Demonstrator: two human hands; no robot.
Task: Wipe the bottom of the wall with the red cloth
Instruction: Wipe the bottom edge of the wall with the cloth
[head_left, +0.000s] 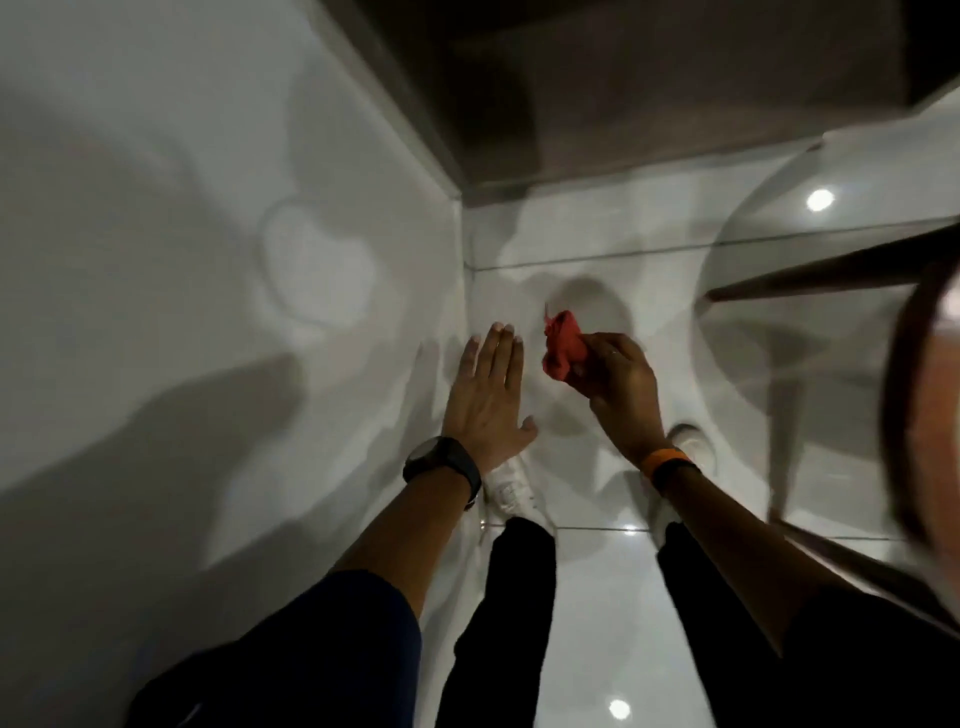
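A white wall fills the left side and meets the glossy white tiled floor along a line near the middle. My right hand is closed around a bunched red cloth, held in the air above the floor, a little to the right of the wall's bottom edge. My left hand is spread flat with fingers together and thumb out, close to the lower wall; contact with the wall cannot be made out. It holds nothing. A dark watch sits on the left wrist, an orange band on the right.
A dark brown panel runs along the far end of the floor. A round glass table top with dark legs stands at the right. My white shoes and dark trouser legs are below the hands.
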